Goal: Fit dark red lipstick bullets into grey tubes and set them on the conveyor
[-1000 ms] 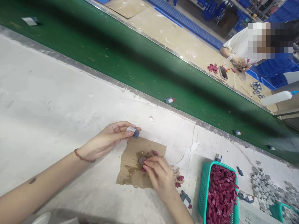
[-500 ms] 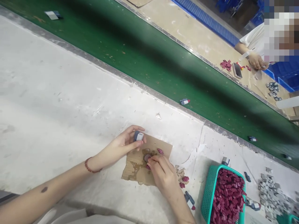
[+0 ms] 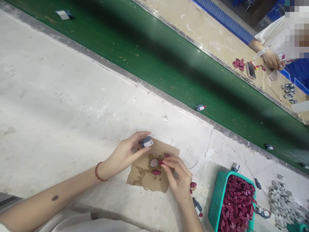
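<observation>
My left hand (image 3: 125, 150) holds a small blue-grey and white plastic part (image 3: 146, 142) between thumb and fingers, over the far edge of a torn piece of cardboard (image 3: 166, 183). My right hand (image 3: 180, 177) is closed, pinching a small maroon plastic piece (image 3: 161, 162) between thumb and forefinger. That piece is right beside a round, crimp-edged cap (image 3: 154, 163), which looks like a bottle cap and lies on the cardboard. Wet brown stains surround the cap. Another maroon piece (image 3: 156, 172) lies just below it, and one more (image 3: 166, 155) sits near my right fingertips.
A teal basket (image 3: 213, 201) full of maroon pieces stands at right, with a pile of grey pieces (image 3: 281, 199) beyond. A green conveyor belt (image 3: 154, 64) carries several assembled parts. Across it, a person's hand (image 3: 272, 61) works near a phone (image 3: 250, 70).
My right hand has drawn back right from the cap, with the maroon piece now showing in its fingers. My left hand has turned the blue-grey and white part. The view has shifted slightly.
</observation>
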The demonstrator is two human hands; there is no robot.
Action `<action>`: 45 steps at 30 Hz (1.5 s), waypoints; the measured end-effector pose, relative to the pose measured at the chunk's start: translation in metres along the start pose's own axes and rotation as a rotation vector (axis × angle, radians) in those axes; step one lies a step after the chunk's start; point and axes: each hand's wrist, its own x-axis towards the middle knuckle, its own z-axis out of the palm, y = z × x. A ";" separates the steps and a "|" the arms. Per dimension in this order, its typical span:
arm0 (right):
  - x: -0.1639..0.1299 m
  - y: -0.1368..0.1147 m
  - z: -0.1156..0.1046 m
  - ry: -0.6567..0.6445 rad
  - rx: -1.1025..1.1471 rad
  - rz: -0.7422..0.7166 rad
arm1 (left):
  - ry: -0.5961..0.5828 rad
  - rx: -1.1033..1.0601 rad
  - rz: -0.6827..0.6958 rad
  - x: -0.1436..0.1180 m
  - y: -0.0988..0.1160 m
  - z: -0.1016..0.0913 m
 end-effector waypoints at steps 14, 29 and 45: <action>0.001 -0.012 0.015 0.207 0.321 0.178 | -0.354 0.042 0.265 -0.006 -0.010 0.001; 0.004 -0.018 0.012 0.120 0.257 0.047 | -0.450 -0.022 0.418 -0.004 -0.002 0.004; 0.003 -0.016 0.006 0.025 0.253 0.169 | -0.398 0.076 0.563 -0.005 -0.002 0.010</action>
